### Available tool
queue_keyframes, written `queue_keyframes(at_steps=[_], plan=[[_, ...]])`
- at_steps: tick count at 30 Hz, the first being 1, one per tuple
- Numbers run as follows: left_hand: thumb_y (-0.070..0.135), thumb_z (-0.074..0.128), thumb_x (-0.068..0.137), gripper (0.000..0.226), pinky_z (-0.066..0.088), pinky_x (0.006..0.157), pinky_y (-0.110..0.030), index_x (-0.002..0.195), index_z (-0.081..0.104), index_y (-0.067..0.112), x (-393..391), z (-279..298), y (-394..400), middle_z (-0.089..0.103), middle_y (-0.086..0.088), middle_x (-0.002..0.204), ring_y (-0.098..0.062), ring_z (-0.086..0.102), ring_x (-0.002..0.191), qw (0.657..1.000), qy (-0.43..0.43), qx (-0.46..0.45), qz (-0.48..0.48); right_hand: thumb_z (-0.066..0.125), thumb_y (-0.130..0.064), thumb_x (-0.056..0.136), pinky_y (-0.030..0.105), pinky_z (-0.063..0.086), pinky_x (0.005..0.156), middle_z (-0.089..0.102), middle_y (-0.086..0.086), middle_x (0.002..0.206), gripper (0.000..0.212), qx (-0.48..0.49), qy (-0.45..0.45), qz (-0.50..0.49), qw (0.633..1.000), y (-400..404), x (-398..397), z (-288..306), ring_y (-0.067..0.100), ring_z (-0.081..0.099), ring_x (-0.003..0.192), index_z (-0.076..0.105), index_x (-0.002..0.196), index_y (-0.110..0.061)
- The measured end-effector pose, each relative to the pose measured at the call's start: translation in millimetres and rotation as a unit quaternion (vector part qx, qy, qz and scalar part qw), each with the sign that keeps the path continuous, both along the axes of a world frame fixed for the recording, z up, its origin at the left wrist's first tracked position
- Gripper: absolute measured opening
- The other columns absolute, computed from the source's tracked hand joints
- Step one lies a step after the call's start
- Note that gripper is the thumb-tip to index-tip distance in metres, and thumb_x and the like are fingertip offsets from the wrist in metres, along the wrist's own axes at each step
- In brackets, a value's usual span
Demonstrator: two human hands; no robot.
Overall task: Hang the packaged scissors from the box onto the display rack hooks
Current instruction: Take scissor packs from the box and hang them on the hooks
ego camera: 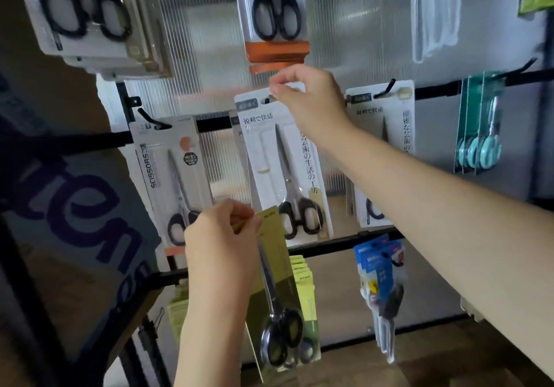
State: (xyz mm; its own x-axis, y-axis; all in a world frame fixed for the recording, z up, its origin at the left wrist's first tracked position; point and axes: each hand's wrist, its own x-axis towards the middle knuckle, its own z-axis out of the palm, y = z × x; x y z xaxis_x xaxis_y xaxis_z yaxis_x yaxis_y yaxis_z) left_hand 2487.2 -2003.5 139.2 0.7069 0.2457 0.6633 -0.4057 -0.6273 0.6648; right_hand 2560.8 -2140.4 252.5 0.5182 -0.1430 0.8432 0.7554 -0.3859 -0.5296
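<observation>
Ribbed translucent panel (344, 41) backs display rack's black rails (434, 88). We count two packs in our hands. Our right hand (302, 98), arm outstretched, pinches top of white scissors pack (269, 152) at its hook. Our left hand (221, 236), lower, fingers curled, grips yellow-green scissors pack (269, 266) by top corner.

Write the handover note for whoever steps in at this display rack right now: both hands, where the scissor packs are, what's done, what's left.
Right hand: pinching the top of the white scissors pack at its middle-row hook; whether it is seated can't be told.
Left hand: gripping the top of a yellow-green scissors pack, held in front of the lower row.
Done: hooks already carry packs, including a yellow-green stack below.
Left: finish the white pack, then hang the yellow-green one, probably on that stack. Box not in view.
</observation>
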Motion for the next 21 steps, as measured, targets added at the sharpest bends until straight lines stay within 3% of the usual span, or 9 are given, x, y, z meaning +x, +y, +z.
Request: queue_keyframes(at_steps=[3, 7, 9, 13, 16, 18, 21], plan=[[0.015, 0.070, 0.083, 0.006, 0.043, 0.060, -0.011, 0.081, 0.066, 0.019, 2, -2, -3, 0.061, 0.014, 0.073, 0.003, 0.057, 0.070, 1.000, -0.003, -0.006, 0.003, 0.062, -0.010, 0.087, -0.003, 0.034, 0.067, 0.065, -0.009, 0.101, 0.009, -0.005, -0.001, -0.003, 1.000, 4, 7, 1, 0.000, 0.053, 0.091, 0.070, 0.091, -0.010], [0.015, 0.069, 0.084, 0.012, 0.047, 0.064, -0.017, 0.077, 0.064, 0.023, 4, -5, -7, 0.060, 0.017, 0.070, -0.001, 0.059, 0.071, 1.000, -0.008, -0.005, -0.002, 0.063, -0.015, 0.087, 0.003, 0.037, 0.068, 0.060, -0.018, 0.084, 0.007, 0.000, 0.031, -0.011, 0.999, 1, 15, -4, 0.002, 0.054, 0.089, 0.070, 0.090, -0.016], [0.015, 0.066, 0.086, 0.013, 0.044, 0.063, -0.013, 0.078, 0.063, 0.025, 5, -7, -9, 0.058, 0.019, 0.069, 0.003, 0.056, 0.070, 1.000, -0.007, -0.005, -0.004, 0.063, -0.015, 0.087, 0.008, 0.040, 0.066, 0.057, -0.023, 0.079, 0.007, 0.004, 0.044, -0.011, 0.999, 0, 18, -8, 0.000, 0.053, 0.082, 0.068, 0.085, -0.020], [0.005, 0.051, 0.093, 0.019, 0.046, 0.068, -0.022, 0.101, 0.064, 0.017, 8, -10, -15, 0.060, 0.010, 0.082, -0.009, 0.059, 0.079, 0.999, -0.003, 0.018, -0.039, 0.062, -0.015, 0.088, -0.001, 0.034, 0.057, 0.056, -0.019, 0.080, 0.009, -0.006, 0.047, -0.029, 0.998, 3, 21, -12, 0.000, 0.050, 0.080, 0.063, 0.082, -0.022], [-0.003, 0.042, 0.094, 0.033, 0.045, 0.080, -0.027, 0.116, 0.054, 0.018, 8, -13, -22, 0.057, 0.004, 0.099, -0.014, 0.056, 0.095, 0.997, 0.014, 0.026, -0.069, 0.059, -0.016, 0.090, 0.001, 0.035, 0.057, 0.058, -0.012, 0.087, 0.005, -0.015, 0.030, -0.055, 0.998, 1, 16, -23, 0.004, 0.051, 0.080, 0.063, 0.094, -0.017], [-0.005, 0.040, 0.092, 0.037, 0.041, 0.080, -0.024, 0.119, 0.052, 0.018, 9, -15, -27, 0.055, 0.002, 0.103, -0.013, 0.053, 0.096, 0.997, 0.020, 0.028, -0.074, 0.056, -0.018, 0.093, 0.006, 0.040, 0.065, 0.061, -0.004, 0.097, 0.019, -0.042, 0.014, -0.078, 0.996, -4, 10, -38, 0.008, 0.054, 0.084, 0.058, 0.110, -0.011], [-0.002, 0.040, 0.094, 0.033, 0.041, 0.080, -0.025, 0.116, 0.052, 0.019, 10, -17, -39, 0.058, 0.001, 0.104, -0.015, 0.055, 0.097, 0.996, 0.028, 0.029, -0.085, 0.055, -0.017, 0.093, 0.028, 0.049, 0.081, 0.061, 0.005, 0.112, 0.030, -0.068, 0.006, -0.098, 0.993, -19, -2, -64, 0.015, 0.058, 0.096, 0.052, 0.123, -0.009]])
